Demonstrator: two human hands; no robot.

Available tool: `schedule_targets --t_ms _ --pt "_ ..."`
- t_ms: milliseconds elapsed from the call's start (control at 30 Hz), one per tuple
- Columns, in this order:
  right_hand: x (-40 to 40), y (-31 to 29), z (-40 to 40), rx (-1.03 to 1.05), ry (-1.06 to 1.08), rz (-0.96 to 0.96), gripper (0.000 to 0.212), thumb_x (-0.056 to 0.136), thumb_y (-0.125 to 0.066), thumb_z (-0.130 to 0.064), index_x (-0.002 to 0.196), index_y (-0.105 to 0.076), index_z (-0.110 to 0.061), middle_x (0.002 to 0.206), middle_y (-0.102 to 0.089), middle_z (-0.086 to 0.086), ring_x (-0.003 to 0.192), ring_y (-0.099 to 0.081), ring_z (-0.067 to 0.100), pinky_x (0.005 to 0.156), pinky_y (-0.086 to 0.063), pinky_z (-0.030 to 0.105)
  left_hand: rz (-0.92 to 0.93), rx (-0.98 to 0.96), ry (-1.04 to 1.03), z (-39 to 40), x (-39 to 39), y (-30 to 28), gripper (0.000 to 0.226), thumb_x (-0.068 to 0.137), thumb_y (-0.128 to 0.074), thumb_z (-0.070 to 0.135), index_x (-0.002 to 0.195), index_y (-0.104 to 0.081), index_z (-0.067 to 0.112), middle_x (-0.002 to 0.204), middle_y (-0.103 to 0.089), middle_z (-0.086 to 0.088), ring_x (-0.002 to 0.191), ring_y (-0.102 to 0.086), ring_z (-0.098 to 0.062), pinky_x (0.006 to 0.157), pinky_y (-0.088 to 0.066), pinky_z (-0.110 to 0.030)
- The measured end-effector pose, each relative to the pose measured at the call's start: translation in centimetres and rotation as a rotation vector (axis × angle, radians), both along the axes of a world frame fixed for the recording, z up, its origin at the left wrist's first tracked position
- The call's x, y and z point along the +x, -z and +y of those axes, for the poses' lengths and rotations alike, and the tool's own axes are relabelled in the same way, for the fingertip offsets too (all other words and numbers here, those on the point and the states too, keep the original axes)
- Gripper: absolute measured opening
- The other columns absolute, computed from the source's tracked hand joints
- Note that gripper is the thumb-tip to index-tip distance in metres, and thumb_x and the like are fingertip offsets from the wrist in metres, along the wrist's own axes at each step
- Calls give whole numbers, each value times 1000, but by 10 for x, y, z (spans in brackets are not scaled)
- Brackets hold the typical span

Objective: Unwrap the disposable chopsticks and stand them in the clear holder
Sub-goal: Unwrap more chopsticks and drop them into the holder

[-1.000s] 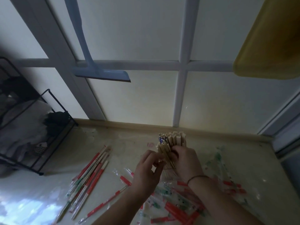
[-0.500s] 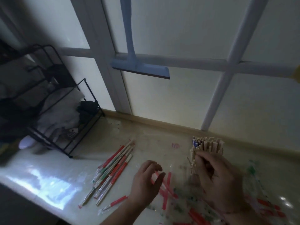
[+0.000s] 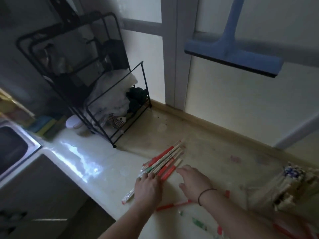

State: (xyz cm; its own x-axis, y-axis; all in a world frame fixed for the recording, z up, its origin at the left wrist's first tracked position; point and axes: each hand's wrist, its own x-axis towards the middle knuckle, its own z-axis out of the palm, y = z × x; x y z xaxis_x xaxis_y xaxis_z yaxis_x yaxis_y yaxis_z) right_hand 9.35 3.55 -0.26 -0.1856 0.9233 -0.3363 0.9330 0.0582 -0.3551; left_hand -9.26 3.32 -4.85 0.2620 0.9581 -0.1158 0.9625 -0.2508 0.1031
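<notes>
Thin clear plastic sleeves with red and green printed ends: the pile of wrapped disposable chopsticks (image 3: pixel 164 160) lies on the glossy pale bench (image 3: pixel 82 157), fanned toward 1 o'clock. Light, stiff sticks in slippery film, likely; best pinched mid-length, sleeve torn at one end. Left hand (image 3: pixel 148 188) lies flat on the pile's near end, fingers straight, nothing gripped. Right hand (image 3: pixel 194 182) hovers just beside, at 3 o'clock, fingers relaxed, empty. Clear holder full of bare wooden chopsticks (image 3: pixel 283 188) stands far at 3 o'clock.

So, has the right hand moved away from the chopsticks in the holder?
Yes. The right hand left the bundled chopsticks and now reaches left, beside the wrapped chopsticks.
</notes>
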Motion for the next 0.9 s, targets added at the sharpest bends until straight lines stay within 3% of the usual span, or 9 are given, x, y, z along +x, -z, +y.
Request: schedule_targets --t_ms 133,200,333,500,633,733,800,833,900 --pt "-9 19 19 145 -137 -203 43 88 -56 -19 129 -48 -31 134 -42 -4 123 -40 24 95 -45 38 -3 0 69 8 -1 -2 13 60 -67 33 64 -67 21 65 -63 6 67 -62 -23 56 -45 -30" --pt "-10 22 23 186 -160 -245 35 83 -65 -24 116 -57 -31 123 -50 -5 116 -45 24 88 -48 37 -24 69 113 12 -6 -1 14 53 -68 33 61 -65 22 62 -61 7 65 -61 -22 55 -44 -29" --pt "-6 25 21 376 -84 -189 35 58 -85 -30 85 -63 -27 85 -59 -3 81 -55 23 58 -51 36 -26 154 170 14 -9 -6 15 63 -54 34 70 -64 25 71 -61 5 73 -60 -24 61 -46 -32" --pt "3 18 20 529 -78 -203 27 73 -72 -41 94 -66 -25 97 -63 -1 95 -57 27 74 -46 40 -50 194 230 19 -7 -14 19 71 -62 27 90 -63 25 92 -62 4 87 -58 -25 77 -43 -39" --pt "20 7 3 392 -23 -184 30 86 -41 -45 72 -64 -30 67 -62 -13 71 -59 17 69 -35 35 -117 311 217 28 -1 -31 30 84 -66 27 114 -62 27 121 -58 1 115 -53 -29 106 -29 -52" --pt "33 -16 -25 283 243 52 21 94 -49 -37 85 -66 -29 76 -66 -10 73 -62 14 64 -45 32 -386 318 44 26 25 -59 60 89 -65 41 142 -43 25 155 -29 -5 144 -23 -29 118 -14 -49" --pt "41 -34 -49 186 475 384 16 95 -55 -32 88 -67 -25 73 -68 -7 67 -63 11 62 -49 29 -776 127 -190 21 53 -83 72 93 -58 45 152 -22 26 162 -10 1 149 -10 -19 120 -12 -42" --pt "46 -43 -63 151 578 584 15 95 -58 -26 83 -67 -22 66 -67 -5 56 -60 12 55 -48 28 -997 -31 -293 19 68 -98 69 95 -55 45 153 -21 28 162 -16 1 148 -17 -16 120 -17 -43" --pt "55 -62 -94 64 706 864 20 96 -58 -16 77 -65 -15 57 -62 4 40 -50 19 41 -38 26 -1387 -331 -411 12 98 -130 51 100 -49 42 145 -40 22 144 -51 -6 130 -52 -21 111 -39 -48"
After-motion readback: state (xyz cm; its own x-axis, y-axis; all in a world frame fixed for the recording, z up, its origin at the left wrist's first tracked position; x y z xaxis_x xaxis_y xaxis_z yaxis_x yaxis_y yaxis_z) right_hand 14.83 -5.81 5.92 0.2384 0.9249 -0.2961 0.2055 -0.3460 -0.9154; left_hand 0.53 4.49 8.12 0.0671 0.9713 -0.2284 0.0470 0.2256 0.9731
